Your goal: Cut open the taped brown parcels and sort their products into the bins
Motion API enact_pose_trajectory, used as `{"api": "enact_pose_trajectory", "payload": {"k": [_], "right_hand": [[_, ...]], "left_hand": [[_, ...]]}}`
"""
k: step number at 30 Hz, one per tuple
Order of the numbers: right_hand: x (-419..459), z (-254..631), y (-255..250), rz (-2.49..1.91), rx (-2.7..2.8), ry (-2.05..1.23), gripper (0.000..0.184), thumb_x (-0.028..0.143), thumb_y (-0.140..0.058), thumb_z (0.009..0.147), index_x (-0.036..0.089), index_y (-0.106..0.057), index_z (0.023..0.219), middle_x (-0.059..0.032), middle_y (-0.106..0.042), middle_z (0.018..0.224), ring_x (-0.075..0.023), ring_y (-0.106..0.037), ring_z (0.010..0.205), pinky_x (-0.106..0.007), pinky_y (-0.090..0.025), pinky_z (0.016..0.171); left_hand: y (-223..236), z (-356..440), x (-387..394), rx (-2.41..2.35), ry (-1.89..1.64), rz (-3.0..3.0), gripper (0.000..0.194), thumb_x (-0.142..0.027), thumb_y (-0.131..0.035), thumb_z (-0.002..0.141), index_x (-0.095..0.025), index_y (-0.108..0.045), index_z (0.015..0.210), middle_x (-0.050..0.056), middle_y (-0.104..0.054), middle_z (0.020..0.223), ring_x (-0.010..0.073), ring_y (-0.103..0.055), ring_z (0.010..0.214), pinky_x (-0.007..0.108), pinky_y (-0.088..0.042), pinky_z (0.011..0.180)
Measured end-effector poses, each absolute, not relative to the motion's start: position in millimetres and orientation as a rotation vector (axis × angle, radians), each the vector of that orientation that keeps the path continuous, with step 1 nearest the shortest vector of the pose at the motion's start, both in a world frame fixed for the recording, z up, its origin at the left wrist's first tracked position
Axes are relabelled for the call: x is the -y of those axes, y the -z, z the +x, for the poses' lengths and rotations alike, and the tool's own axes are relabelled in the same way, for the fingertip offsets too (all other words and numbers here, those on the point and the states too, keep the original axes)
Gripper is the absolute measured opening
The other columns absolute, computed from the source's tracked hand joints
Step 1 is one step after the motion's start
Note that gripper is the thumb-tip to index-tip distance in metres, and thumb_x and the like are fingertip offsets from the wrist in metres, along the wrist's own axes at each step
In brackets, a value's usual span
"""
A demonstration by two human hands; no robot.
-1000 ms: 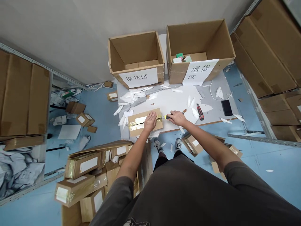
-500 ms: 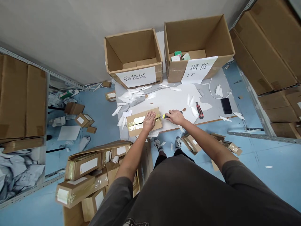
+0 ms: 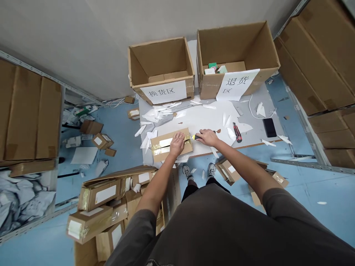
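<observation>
A taped cardboard box (image 3: 159, 142) with a slit along its top lies at the front left of the table (image 3: 205, 114). My left hand (image 3: 177, 143) rests flat on the box's top near its right end, fingers stretched out. In my right hand (image 3: 207, 137) is a utility knife (image 3: 195, 137) with a black and yellow handle, its tip pointing left at the box's right end. Whether the blade touches the cardboard is too small to tell. A second, red and black utility knife (image 3: 237, 132) lies on the table to the right.
Two large open cartons with paper signs, a left carton (image 3: 133, 83) and a right carton (image 3: 206, 87), stand at the back. Paper scraps (image 3: 158, 113) litter the table; a phone (image 3: 269, 127) lies right. A big carton of parcels (image 3: 97, 207) stands at lower left. Shelving flanks both sides.
The knife in my right hand has drawn slightly right, toward the box's right end. My left hand stays on the box. The view shifts a little with my head.
</observation>
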State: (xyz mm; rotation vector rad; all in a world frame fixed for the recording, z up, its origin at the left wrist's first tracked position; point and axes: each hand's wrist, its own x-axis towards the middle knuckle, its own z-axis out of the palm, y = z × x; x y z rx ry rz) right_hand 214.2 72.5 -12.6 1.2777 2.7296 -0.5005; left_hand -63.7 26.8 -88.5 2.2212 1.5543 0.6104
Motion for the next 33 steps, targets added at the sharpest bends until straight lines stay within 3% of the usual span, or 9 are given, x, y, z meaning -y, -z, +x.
{"api": "enact_pose_trajectory", "payload": {"k": [16,19,22,25,29,33], "right_hand": [[-69.0,221.1,22.8,1.472,-2.695,0.741,0.038,0.050,-0.056,0.107,0.023,-0.069,0.130,-0.0124,-0.071,0.121,-0.0279,-0.068,0.105,-0.033,-0.044,0.083],[-51.7,238.6,41.4,1.801,-2.594,0.977,0.039,0.052,-0.055,0.105,0.024,-0.065,0.129,-0.0098,-0.074,0.118,-0.0271,-0.070,0.101,-0.033,-0.047,0.083],[-35.6,258.9,69.8,2.310,-2.265,1.320,0.046,0.060,-0.041,0.107,0.024,-0.058,0.130,-0.0033,-0.075,0.090,-0.0239,-0.070,0.079,-0.033,-0.050,0.076],[-34.7,272.2,103.8,2.690,-1.959,1.498,0.054,0.066,-0.023,0.107,0.024,-0.057,0.113,-0.0018,-0.072,0.079,-0.0217,-0.067,0.070,-0.032,-0.051,0.072],[-53.8,287.6,146.8,2.977,-1.833,1.186,0.058,0.069,-0.020,0.104,0.026,-0.055,0.090,-0.0067,-0.069,0.084,-0.0239,-0.065,0.083,-0.032,-0.051,0.076],[-66.4,308.4,167.6,2.921,-1.806,0.943,0.057,0.058,-0.024,0.105,0.021,-0.066,0.091,-0.0113,-0.068,0.085,-0.0271,-0.064,0.092,-0.036,-0.051,0.087]], "left_hand": [[88.0,-63.7,-24.5,-1.532,-0.720,2.234,0.043,-0.032,-0.048,0.108,-0.018,-0.067,0.144,0.016,-0.069,0.145,0.0308,-0.054,0.148,0.062,-0.039,0.128],[87.3,-64.6,-23.7,-1.528,-0.763,2.249,0.041,-0.033,-0.049,0.108,-0.018,-0.070,0.139,0.016,-0.070,0.144,0.0313,-0.056,0.147,0.062,-0.041,0.127],[88.1,-65.8,-25.0,-1.516,-0.798,2.245,0.041,-0.033,-0.050,0.107,-0.019,-0.070,0.139,0.016,-0.069,0.145,0.0320,-0.056,0.147,0.063,-0.041,0.127],[90.7,-67.3,-26.9,-1.514,-0.828,2.244,0.040,-0.034,-0.051,0.107,-0.020,-0.070,0.140,0.015,-0.069,0.146,0.0323,-0.056,0.147,0.063,-0.042,0.126],[92.9,-70.0,-26.2,-1.506,-0.845,2.268,0.040,-0.035,-0.054,0.106,-0.021,-0.068,0.141,0.013,-0.067,0.148,0.0318,-0.054,0.149,0.063,-0.041,0.127],[90.4,-69.7,-24.4,-1.535,-0.812,2.235,0.040,-0.037,-0.054,0.106,-0.022,-0.068,0.141,0.012,-0.065,0.151,0.0311,-0.051,0.151,0.062,-0.038,0.129]]}}
